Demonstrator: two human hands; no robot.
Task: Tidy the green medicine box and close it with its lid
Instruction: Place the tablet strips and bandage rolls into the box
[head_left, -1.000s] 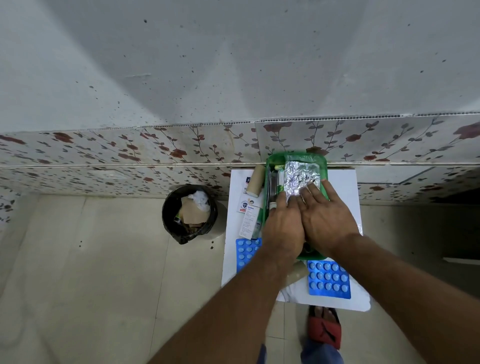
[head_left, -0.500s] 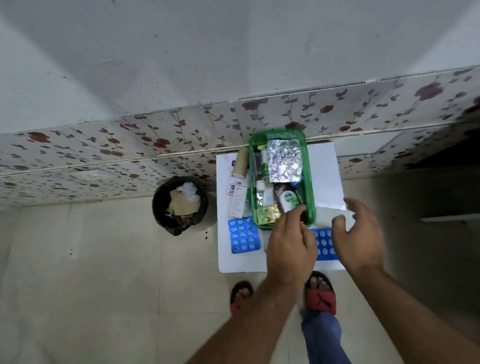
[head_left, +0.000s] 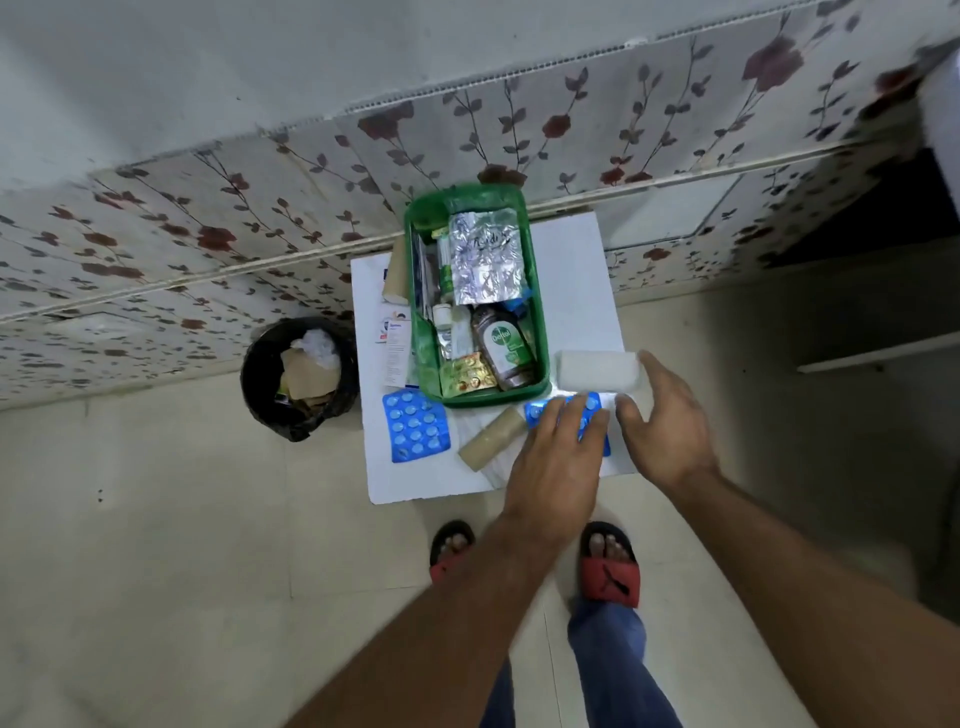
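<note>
The green medicine box (head_left: 537, 332) sits open on the white surface (head_left: 576, 270), packed with foil strips and a brown bottle (head_left: 503, 347). The left hand (head_left: 558, 467) lies flat, fingers spread, on a blue pill strip (head_left: 592, 410). The right hand (head_left: 667, 426) curls loosely around a white block (head_left: 597, 370) just beside the box.

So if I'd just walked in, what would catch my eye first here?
Probably the open green medicine box at the back of the small white table, crammed with a silver foil strip and a brown bottle. Next, the two hands: the left hand over a blue blister pack, the right hand by a white block.
</note>
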